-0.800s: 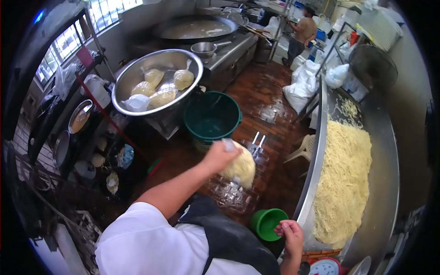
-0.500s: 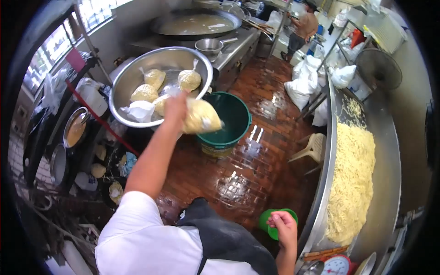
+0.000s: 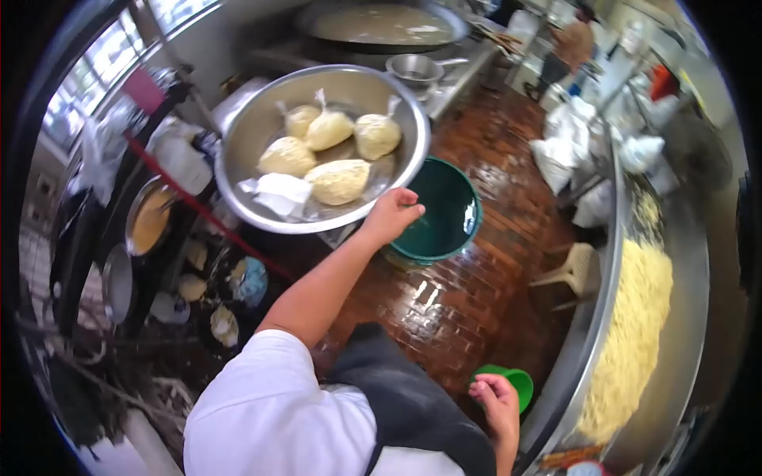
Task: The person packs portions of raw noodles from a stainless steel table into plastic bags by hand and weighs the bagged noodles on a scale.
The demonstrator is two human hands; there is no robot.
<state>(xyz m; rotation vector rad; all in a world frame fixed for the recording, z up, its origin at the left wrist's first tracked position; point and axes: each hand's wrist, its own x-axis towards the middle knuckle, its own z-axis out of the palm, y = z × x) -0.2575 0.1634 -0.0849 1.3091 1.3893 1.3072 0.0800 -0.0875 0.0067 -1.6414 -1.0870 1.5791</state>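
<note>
My left hand (image 3: pixel 391 216) reaches past the front right rim of a wide metal basin (image 3: pixel 422 143), palm down. It holds nothing, and its thumb and fingers are a little apart. Inside the basin lie several knotted clear plastic bags of yellowish noodles, among them a noodle bag (image 3: pixel 339 182) nearest my hand. A crumpled white plastic bag (image 3: pixel 284 193) rests beside them. Low on the right, my right hand (image 3: pixel 497 401) is raised with its fingers curled in and nothing visible in them. Behind it is a bright green bucket (image 3: pixel 520 387).
A dark green tub (image 3: pixel 441 208) stands below the basin's right side. To the right, a long metal trough (image 3: pixel 689 317) holds a heap of noodles (image 3: pixel 631 333). Beyond are a saucepan (image 3: pixel 414 70), a large wok (image 3: pixel 456 28), a plastic stool (image 3: pixel 575 274) and another person (image 3: pixel 567 47).
My left hand has let go of a noodle bag, which now lies among the others in the basin. The view has shifted slightly; my right hand stays low and curled.
</note>
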